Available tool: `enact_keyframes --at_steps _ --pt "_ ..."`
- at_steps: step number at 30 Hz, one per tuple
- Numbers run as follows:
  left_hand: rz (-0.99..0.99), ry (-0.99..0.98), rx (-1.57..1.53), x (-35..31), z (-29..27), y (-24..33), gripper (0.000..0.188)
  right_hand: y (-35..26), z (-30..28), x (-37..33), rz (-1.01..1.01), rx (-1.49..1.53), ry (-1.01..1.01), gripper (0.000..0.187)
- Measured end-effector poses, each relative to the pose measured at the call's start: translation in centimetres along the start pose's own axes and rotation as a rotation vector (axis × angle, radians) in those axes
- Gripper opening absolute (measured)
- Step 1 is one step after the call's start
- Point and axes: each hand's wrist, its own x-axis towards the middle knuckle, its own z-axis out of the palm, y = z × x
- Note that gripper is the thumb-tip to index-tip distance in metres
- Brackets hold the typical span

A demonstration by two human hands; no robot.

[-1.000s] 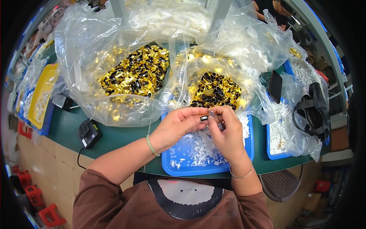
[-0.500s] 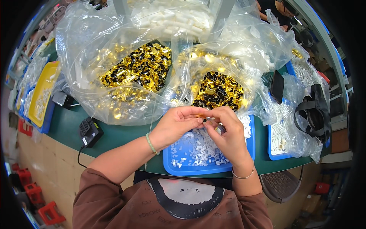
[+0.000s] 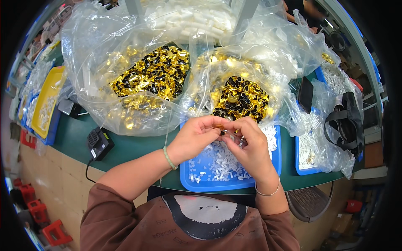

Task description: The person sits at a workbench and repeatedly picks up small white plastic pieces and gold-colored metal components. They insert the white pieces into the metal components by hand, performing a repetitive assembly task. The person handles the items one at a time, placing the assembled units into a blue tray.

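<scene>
Above the far half of the blue tray [image 3: 201, 187], the left hand [image 3: 193, 136] and right hand [image 3: 252, 140] pinch a small gold-and-black piece [image 3: 218, 126] between them, probably for steadiness, with loose white parts [image 3: 225, 164] below within easy reach.

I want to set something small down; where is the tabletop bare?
Green tabletop shows bare between the corded black device, left forearm and left clear bag; a narrow strip lies between the middle blue tray and the right blue tray. Beyond the left hand and right hand, bags of gold-and-black parts crowd it.
</scene>
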Motion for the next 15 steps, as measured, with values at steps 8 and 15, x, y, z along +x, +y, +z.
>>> enact_keyframes --at_steps 8,15 --pt "-0.082 0.037 0.035 -0.1 -0.4 0.4 0.025 -0.5 -0.6 -0.1 0.189 -0.032 0.030 0.024" --pt "-0.021 0.115 -0.129 0.0 -0.7 0.8 0.033 0.3 -1.2 -0.9 -0.118 -0.149 -0.460 0.026"
